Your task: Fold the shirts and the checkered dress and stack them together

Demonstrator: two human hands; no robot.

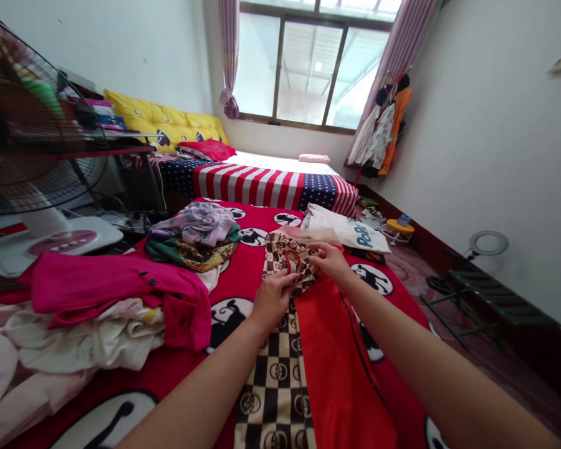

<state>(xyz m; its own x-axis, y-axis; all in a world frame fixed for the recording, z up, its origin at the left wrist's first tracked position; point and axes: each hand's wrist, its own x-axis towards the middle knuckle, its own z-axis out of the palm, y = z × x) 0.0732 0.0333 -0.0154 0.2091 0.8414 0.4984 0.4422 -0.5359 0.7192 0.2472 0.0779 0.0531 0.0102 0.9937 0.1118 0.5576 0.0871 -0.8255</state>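
A garment (277, 368) with brown-and-cream checks down one side and a plain red panel down the other lies lengthwise in front of me on the red bed cover. Its far end is bunched, with a red-trimmed opening showing there. My left hand (277, 294) is closed on the checked cloth just below that opening, thumb and fingers together. On the other side of it, my right hand (330, 259) pinches the checked fabric with bent fingers. Past my right hand lies a folded white garment (346, 227) with printed letters.
Bright pink and cream clothes (116, 299) are heaped at the left, with a lilac and green pile (196, 227) beyond. A fan (42, 231) stands far left. A green folding stool (490, 299) is at the right. Behind is a bed with a striped flag-pattern cover (252, 184).
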